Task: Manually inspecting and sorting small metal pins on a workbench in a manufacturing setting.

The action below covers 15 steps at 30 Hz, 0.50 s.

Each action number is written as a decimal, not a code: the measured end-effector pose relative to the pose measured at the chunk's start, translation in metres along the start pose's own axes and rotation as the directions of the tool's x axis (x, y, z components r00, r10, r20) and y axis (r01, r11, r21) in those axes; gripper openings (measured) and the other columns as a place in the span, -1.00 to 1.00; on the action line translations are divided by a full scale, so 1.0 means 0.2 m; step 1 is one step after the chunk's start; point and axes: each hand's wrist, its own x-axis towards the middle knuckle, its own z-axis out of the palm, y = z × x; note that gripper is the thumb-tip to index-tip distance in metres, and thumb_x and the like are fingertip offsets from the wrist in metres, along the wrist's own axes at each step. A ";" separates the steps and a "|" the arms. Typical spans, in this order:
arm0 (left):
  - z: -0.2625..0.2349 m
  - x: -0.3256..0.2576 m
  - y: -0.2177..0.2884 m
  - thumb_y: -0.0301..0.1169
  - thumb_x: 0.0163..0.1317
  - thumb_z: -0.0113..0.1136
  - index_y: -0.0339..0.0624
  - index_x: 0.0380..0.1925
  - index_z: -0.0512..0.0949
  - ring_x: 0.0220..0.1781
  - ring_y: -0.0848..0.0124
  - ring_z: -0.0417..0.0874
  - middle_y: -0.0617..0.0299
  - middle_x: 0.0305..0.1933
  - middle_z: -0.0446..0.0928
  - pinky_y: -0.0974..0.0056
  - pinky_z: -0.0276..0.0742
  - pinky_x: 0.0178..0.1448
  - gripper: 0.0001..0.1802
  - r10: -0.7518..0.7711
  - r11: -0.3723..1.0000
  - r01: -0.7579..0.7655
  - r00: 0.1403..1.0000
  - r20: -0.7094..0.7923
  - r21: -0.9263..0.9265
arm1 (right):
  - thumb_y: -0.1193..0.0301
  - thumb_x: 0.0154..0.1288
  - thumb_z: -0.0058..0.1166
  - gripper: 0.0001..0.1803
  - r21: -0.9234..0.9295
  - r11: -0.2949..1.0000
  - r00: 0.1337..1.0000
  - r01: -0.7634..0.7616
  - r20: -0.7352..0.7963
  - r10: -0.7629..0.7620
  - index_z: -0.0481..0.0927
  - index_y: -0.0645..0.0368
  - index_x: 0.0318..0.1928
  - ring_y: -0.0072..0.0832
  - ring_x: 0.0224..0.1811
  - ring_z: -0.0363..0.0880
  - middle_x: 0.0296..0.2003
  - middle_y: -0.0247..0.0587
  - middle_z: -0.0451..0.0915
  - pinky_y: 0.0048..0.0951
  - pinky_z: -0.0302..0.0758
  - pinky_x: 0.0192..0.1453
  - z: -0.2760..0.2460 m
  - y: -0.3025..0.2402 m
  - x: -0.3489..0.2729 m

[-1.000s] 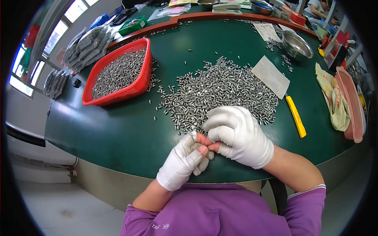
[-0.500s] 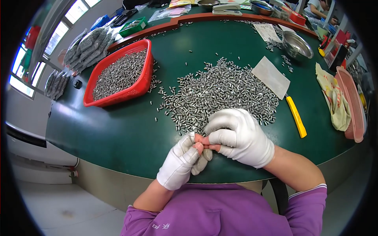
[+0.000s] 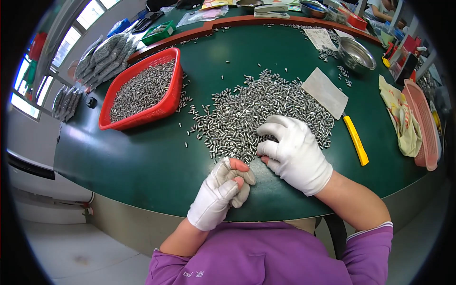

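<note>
A wide pile of small silvery metal pins (image 3: 247,114), bullet-shaped pieces, lies loose on the green table. My right hand (image 3: 297,154), in a white glove with bare fingertips, rests at the pile's near right edge. Its fingers are bent but apart over the pieces; no held piece shows. Just below the pile, my left hand (image 3: 221,190) is curled closed, its bare thumb and forefinger close together. What lies inside that hand is hidden. Right of the pile is a flat scraper (image 3: 326,93) with a yellow handle, its blade touching the pieces.
A red plastic basket (image 3: 177,90) full of similar pieces stands left of the pile. Filled bags (image 3: 107,54) lie behind it. At the back right are a steel bowl (image 3: 356,54) and a paper slip (image 3: 320,39). A cloth (image 3: 401,118) and pink basket (image 3: 422,128) sit far right.
My right hand has moved away from my left hand, up and to the right, onto the pile's edge. The left hand stays curled in about the same place.
</note>
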 end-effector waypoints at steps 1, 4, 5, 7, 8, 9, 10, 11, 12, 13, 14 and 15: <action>0.00 0.00 0.00 -0.26 0.46 0.08 -0.15 0.03 0.40 -0.50 0.63 0.31 0.24 -0.17 0.51 0.52 0.18 -0.45 -0.73 0.000 1.000 0.000 1.000 0.001 0.000 | 0.44 -0.06 0.27 -0.86 0.008 1.000 1.000 0.001 0.030 -0.001 0.58 0.13 -0.44 -0.19 0.03 0.54 -0.12 -0.23 0.58 -0.19 0.50 0.10 0.01 0.00 0.00; 0.00 0.00 0.00 -0.26 0.46 0.08 -0.14 0.01 0.40 -0.50 0.64 0.31 0.26 -0.19 0.50 0.53 0.18 -0.46 -0.74 -0.016 1.000 0.015 1.000 -0.011 -0.012 | 0.43 -0.07 0.26 -0.84 -0.029 0.999 1.000 0.025 0.016 -0.024 0.57 0.14 -0.42 -0.15 0.06 0.53 -0.08 -0.22 0.57 -0.15 0.50 0.12 0.03 -0.01 -0.01; 0.00 0.00 0.00 -0.25 0.46 0.08 -0.12 0.01 0.40 -0.51 0.64 0.31 0.27 -0.20 0.50 0.53 0.18 -0.47 -0.75 -0.036 0.999 0.036 0.999 -0.023 -0.013 | 0.43 -0.07 0.26 -0.84 -0.028 0.999 1.000 0.027 0.015 -0.026 0.57 0.14 -0.42 -0.15 0.06 0.53 -0.08 -0.22 0.57 -0.15 0.50 0.12 0.03 -0.02 -0.01; 0.00 -0.01 0.00 -0.25 0.46 0.08 -0.11 0.00 0.40 -0.51 0.65 0.31 0.28 -0.21 0.50 0.54 0.18 -0.48 -0.75 -0.056 0.998 0.055 0.998 -0.036 -0.014 | 0.42 -0.06 0.26 -0.80 0.033 0.999 1.000 0.025 -0.020 -0.024 0.55 0.14 -0.38 -0.13 0.10 0.51 -0.05 -0.22 0.55 -0.11 0.48 0.17 0.03 -0.02 -0.01; 0.01 -0.01 0.00 -0.25 0.46 0.08 -0.09 -0.02 0.40 -0.52 0.65 0.31 0.29 -0.23 0.50 0.54 0.18 -0.49 -0.77 -0.078 0.997 0.078 0.995 -0.057 0.000 | 0.42 -0.06 0.26 -0.80 0.035 0.999 0.999 0.027 -0.020 -0.026 0.55 0.14 -0.38 -0.13 0.10 0.51 -0.05 -0.22 0.55 -0.11 0.48 0.17 0.03 -0.03 0.00; 0.01 -0.01 0.01 -0.25 0.46 0.08 -0.08 -0.03 0.40 -0.52 0.66 0.32 0.30 -0.25 0.50 0.54 0.18 -0.50 -0.78 -0.100 0.995 0.101 0.992 -0.078 0.014 | 0.41 -0.05 0.27 -0.79 0.099 0.993 0.997 0.068 -0.045 -0.064 0.55 0.13 -0.36 -0.13 0.12 0.51 -0.05 -0.22 0.55 -0.10 0.48 0.17 0.01 -0.03 0.01; 0.03 -0.01 0.02 -0.25 0.46 0.08 -0.08 -0.03 0.40 -0.52 0.66 0.32 0.30 -0.25 0.50 0.54 0.18 -0.50 -0.78 -0.100 0.995 0.102 0.992 -0.078 0.013 | 0.41 -0.04 0.27 -0.78 0.161 0.981 0.993 0.108 -0.071 -0.098 0.54 0.12 -0.34 -0.13 0.13 0.50 -0.05 -0.22 0.55 -0.10 0.48 0.17 -0.01 -0.04 0.01; 0.04 -0.01 0.03 -0.25 0.46 0.08 -0.07 -0.05 0.41 -0.53 0.66 0.32 0.31 -0.27 0.50 0.54 0.18 -0.50 -0.80 -0.137 0.989 0.141 0.986 -0.098 0.036 | 0.39 -0.06 0.28 -0.75 0.151 0.977 0.987 0.149 -0.084 -0.138 0.54 0.12 -0.33 -0.13 0.11 0.53 -0.08 -0.23 0.56 -0.11 0.51 0.14 -0.01 -0.05 0.02; 0.05 0.00 0.04 -0.24 0.47 0.09 -0.06 -0.08 0.41 -0.53 0.66 0.33 0.31 -0.28 0.50 0.54 0.18 -0.51 -0.81 -0.173 0.982 0.180 0.978 -0.118 0.057 | 0.38 -0.08 0.28 -0.74 0.159 0.969 0.979 0.187 -0.117 -0.170 0.54 0.12 -0.32 -0.13 0.09 0.54 -0.10 -0.24 0.56 -0.12 0.53 0.11 -0.01 -0.06 0.03; 0.05 0.00 0.04 -0.24 0.47 0.09 -0.06 -0.08 0.41 -0.53 0.66 0.33 0.31 -0.28 0.50 0.54 0.18 -0.51 -0.81 -0.173 0.982 0.180 0.978 -0.118 0.058 | 0.37 -0.09 0.28 -0.73 0.166 0.960 0.968 0.225 -0.152 -0.200 0.55 0.12 -0.32 -0.14 0.06 0.56 -0.12 -0.24 0.57 -0.13 0.55 0.08 -0.01 -0.07 0.03; 0.05 0.00 0.03 -0.25 0.47 0.08 -0.06 -0.09 0.42 -0.54 0.66 0.33 0.32 -0.30 0.50 0.53 0.18 -0.51 -0.82 -0.163 0.984 0.170 0.980 -0.112 0.050 | 0.36 -0.10 0.28 -0.72 0.198 0.953 0.968 0.230 -0.147 -0.203 0.55 0.11 -0.32 -0.16 0.03 0.58 -0.14 -0.27 0.58 -0.14 0.56 0.05 0.00 -0.06 0.03; 0.05 -0.01 0.02 -0.25 0.47 0.08 -0.06 -0.11 0.42 -0.54 0.67 0.33 0.33 -0.32 0.50 0.53 0.18 -0.51 -0.83 -0.154 0.986 0.159 0.982 -0.107 0.042 | 0.36 -0.10 0.28 -0.72 0.198 0.953 0.968 0.230 -0.148 -0.203 0.55 0.11 -0.32 -0.16 0.03 0.58 -0.14 -0.27 0.58 -0.14 0.56 0.05 0.01 -0.06 0.03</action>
